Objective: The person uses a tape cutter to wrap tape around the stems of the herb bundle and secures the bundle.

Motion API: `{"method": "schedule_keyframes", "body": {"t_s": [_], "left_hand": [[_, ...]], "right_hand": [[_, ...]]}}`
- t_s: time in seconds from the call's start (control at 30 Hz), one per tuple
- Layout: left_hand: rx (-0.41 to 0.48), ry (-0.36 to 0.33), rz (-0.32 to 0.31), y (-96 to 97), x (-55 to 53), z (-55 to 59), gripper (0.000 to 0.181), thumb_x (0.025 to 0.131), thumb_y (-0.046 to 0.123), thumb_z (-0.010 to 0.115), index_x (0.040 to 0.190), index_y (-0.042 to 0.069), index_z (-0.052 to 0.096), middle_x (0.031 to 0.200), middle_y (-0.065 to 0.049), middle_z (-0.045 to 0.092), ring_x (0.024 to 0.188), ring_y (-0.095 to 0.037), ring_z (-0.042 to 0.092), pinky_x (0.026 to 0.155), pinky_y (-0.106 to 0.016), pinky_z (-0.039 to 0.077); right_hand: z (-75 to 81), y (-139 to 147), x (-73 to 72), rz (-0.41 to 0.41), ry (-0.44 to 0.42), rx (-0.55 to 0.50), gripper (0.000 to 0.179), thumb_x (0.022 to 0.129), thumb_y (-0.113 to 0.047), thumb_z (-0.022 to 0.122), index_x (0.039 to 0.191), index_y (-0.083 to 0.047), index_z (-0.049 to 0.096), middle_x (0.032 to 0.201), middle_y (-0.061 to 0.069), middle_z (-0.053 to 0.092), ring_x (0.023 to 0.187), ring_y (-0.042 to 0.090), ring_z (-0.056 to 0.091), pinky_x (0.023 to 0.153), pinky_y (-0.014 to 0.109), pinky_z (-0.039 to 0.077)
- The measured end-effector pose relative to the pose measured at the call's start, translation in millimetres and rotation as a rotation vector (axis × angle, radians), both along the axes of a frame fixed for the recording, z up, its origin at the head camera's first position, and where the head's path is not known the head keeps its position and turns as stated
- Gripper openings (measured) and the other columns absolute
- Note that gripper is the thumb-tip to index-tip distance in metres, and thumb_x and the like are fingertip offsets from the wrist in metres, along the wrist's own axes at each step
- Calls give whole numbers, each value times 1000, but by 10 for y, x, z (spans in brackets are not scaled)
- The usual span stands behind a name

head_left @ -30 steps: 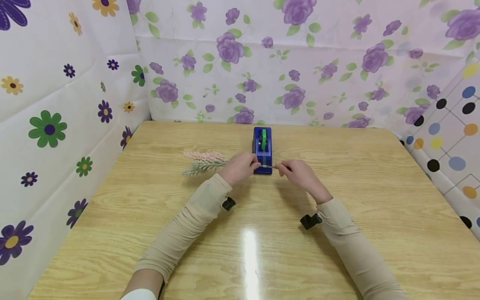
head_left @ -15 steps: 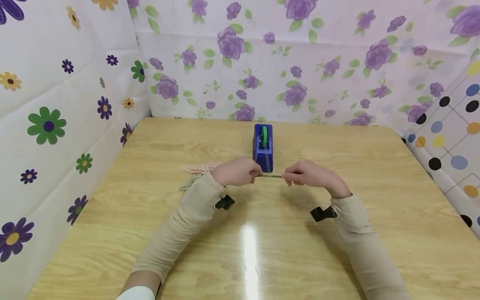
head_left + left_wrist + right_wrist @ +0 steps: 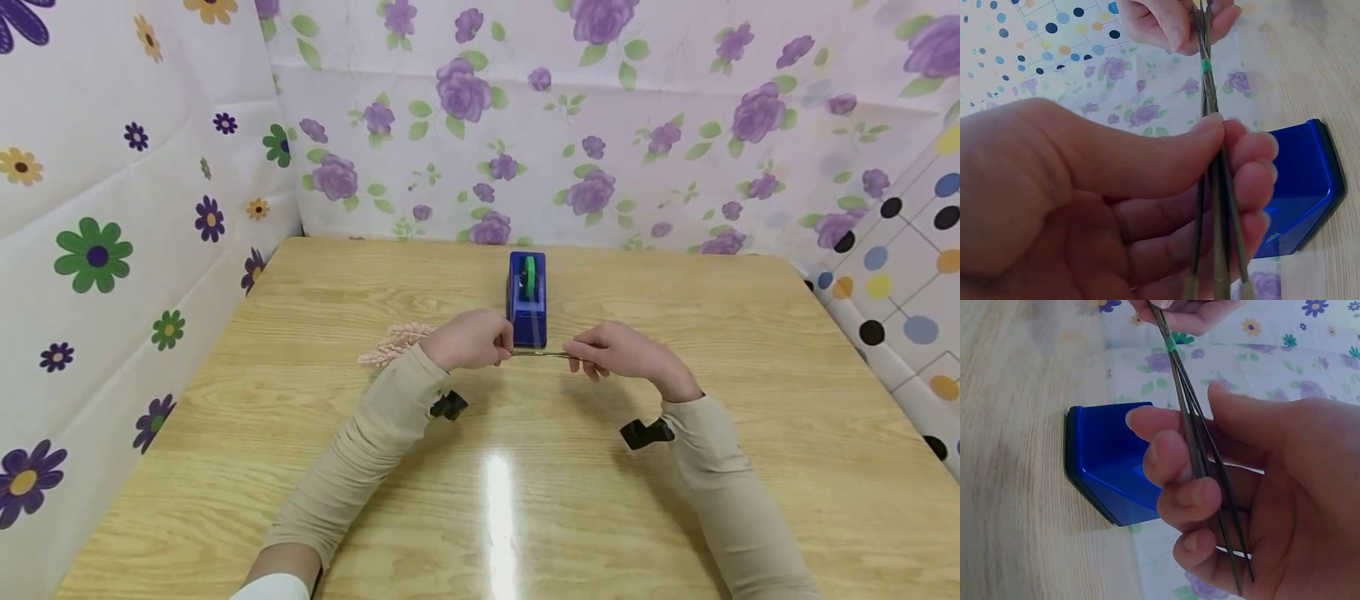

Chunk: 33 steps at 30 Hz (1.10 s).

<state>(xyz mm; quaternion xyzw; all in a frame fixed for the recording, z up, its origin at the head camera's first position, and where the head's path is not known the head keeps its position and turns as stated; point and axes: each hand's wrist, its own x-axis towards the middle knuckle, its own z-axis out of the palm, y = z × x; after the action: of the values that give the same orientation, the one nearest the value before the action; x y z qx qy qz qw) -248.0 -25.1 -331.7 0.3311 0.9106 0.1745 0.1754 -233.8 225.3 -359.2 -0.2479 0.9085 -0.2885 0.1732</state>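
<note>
Thin dark stems [image 3: 538,353] of an artificial flower bunch span the gap between both hands, with a band of green tape [image 3: 1206,65] round them. My left hand [image 3: 472,340] pinches the stems between thumb and fingers. Pink blossoms [image 3: 397,342] stick out beyond it to the left, partly hidden by the hand and sleeve. My right hand [image 3: 618,354] holds the stems' other end, its fingers curled about them in the right wrist view. Just behind the stems stands a blue tape dispenser [image 3: 528,329] with a green roll [image 3: 530,277].
The wooden table [image 3: 480,517] spreads out under both arms, with a bright reflection near the front. A purple-flowered cloth [image 3: 461,92] hangs behind its far edge, and patterned cloths flank the left and right sides.
Both hands have drawn the stems from over the dispenser's front end toward me. My right hand has shifted rightward, so more bare stem shows. The dispenser stays in place.
</note>
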Motion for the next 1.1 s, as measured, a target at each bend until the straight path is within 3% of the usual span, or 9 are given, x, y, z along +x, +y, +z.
{"method": "schedule_keyframes", "body": {"t_s": [0.27,0.4,0.53,0.63,0.73,0.83,0.9,1.0,1.1], "left_hand": [[9,35,3,0,-33,-9,9,92,10,65,93,4,71,90,-7,70,74,-15,59,71,-27,49],[19,57,29,0,-34,-10,7,89,12,70,86,6,67,84,-4,65,72,-14,53,68,-25,45],[59,17,61,0,-50,-38,17,91,21,68,87,6,62,80,-3,59,67,-13,49,64,-25,40],[88,-32,72,-2,-78,-72,21,96,25,63,99,5,66,86,-5,64,69,-11,51,64,-24,42],[96,-55,70,-14,-112,-104,25,98,25,58,105,4,71,94,-10,69,68,-10,49,64,-24,41],[97,-64,68,-31,-133,-108,27,99,24,56,102,4,74,96,-13,71,64,-11,43,62,-24,38],[93,-62,67,-40,-137,-102,28,99,26,57,97,3,73,89,-12,68,62,-12,39,60,-25,35],[89,-52,56,-48,-134,-98,28,100,26,56,95,2,70,80,-6,65,62,-15,47,59,-23,36],[94,-57,43,-52,-128,-101,28,100,24,55,95,1,68,71,-4,64,65,-25,61,58,-22,38]], "right_hand": [[-7,-6,-6,-36,17,-22,36,102,-25,51,78,-3,65,58,0,55,57,26,52,55,26,39],[-5,-21,1,-72,14,-44,33,101,-28,53,81,-3,64,61,-2,52,57,19,49,56,25,37],[-15,-26,12,-106,35,-62,27,99,-25,56,84,-5,65,61,-4,46,56,11,41,56,26,35],[-27,-25,7,-115,64,-63,23,98,-23,58,87,-4,66,63,-3,45,57,11,39,57,27,35],[-36,-26,1,-118,80,-52,27,100,-24,54,92,-3,68,71,1,55,63,13,46,62,27,38],[-36,-30,1,-126,72,-55,35,104,-26,45,92,-4,69,74,3,54,66,15,45,63,29,38],[-36,-35,2,-133,70,-55,39,105,-26,41,88,-5,69,68,1,48,61,14,41,61,28,36],[-41,-40,0,-127,74,-57,39,105,-25,43,81,-5,67,60,-2,32,53,11,27,56,28,30],[-52,-37,-3,-119,99,-56,34,103,-23,49,81,-3,66,59,-1,41,52,10,29,56,27,31]]}}
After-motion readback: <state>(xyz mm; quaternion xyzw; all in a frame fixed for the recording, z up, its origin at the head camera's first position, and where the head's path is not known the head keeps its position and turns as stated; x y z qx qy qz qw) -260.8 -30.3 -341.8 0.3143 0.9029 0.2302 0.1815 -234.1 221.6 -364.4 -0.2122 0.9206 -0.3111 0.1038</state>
